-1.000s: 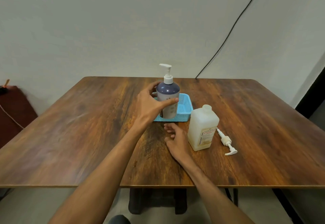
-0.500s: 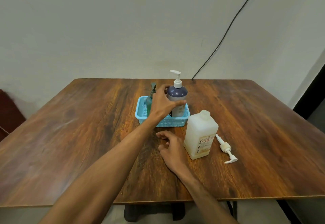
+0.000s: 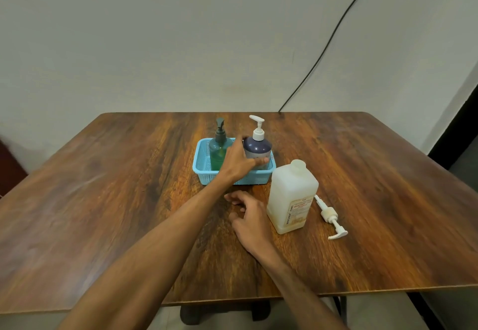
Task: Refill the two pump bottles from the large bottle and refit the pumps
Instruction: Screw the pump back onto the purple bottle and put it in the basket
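A blue basket (image 3: 204, 171) stands mid-table and holds two pump bottles. The green bottle (image 3: 218, 152) with a dark pump is on its left. The dark blue bottle (image 3: 258, 147) with a white pump is on its right, and my left hand (image 3: 239, 162) grips its body. My right hand (image 3: 249, 215) rests on the table in front of the basket, fingers loosely bent, holding nothing. The large translucent bottle (image 3: 292, 197) stands uncapped to the right of that hand. Its white pump (image 3: 329, 217) lies on the table beside it.
The wooden table (image 3: 116, 200) reaches to a pale wall. A black cable (image 3: 333, 32) runs down the wall to the table's far edge. A dark doorway edge (image 3: 455, 120) shows at the right.
The view has shifted, so the green bottle now shows in the basket. My left hand keeps its grip on the dark blue bottle, now set lower in the basket. My right hand has barely moved.
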The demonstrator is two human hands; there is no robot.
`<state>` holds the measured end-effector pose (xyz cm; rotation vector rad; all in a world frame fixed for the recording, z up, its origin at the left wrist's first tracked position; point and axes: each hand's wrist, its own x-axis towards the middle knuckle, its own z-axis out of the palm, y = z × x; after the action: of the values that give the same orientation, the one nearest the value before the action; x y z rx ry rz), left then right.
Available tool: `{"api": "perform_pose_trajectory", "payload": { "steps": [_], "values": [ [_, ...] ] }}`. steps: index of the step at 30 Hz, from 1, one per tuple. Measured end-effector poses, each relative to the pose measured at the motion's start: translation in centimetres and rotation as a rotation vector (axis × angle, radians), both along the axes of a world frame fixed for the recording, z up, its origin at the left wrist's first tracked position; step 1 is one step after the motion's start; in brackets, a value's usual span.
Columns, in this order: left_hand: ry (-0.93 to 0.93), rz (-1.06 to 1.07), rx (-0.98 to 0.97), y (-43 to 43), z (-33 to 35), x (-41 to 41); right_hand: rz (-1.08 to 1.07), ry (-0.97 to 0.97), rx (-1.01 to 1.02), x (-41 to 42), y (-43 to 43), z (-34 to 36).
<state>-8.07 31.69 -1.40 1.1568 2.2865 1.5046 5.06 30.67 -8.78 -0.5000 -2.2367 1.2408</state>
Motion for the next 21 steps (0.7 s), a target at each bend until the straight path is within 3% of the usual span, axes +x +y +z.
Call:
{"api": "perform_pose_trajectory", "payload": {
  "steps": [13,21],
  "values": [
    [0.011,-0.005,-0.05,-0.9,0.8,0.5,0.003,0.033,-0.024,0.2,-0.2,0.3],
    [0.111,0.034,-0.07,-5.0,3.2,1.7,-0.046,0.137,-0.043,1.9,-1.4,2.3]
  ]
}}
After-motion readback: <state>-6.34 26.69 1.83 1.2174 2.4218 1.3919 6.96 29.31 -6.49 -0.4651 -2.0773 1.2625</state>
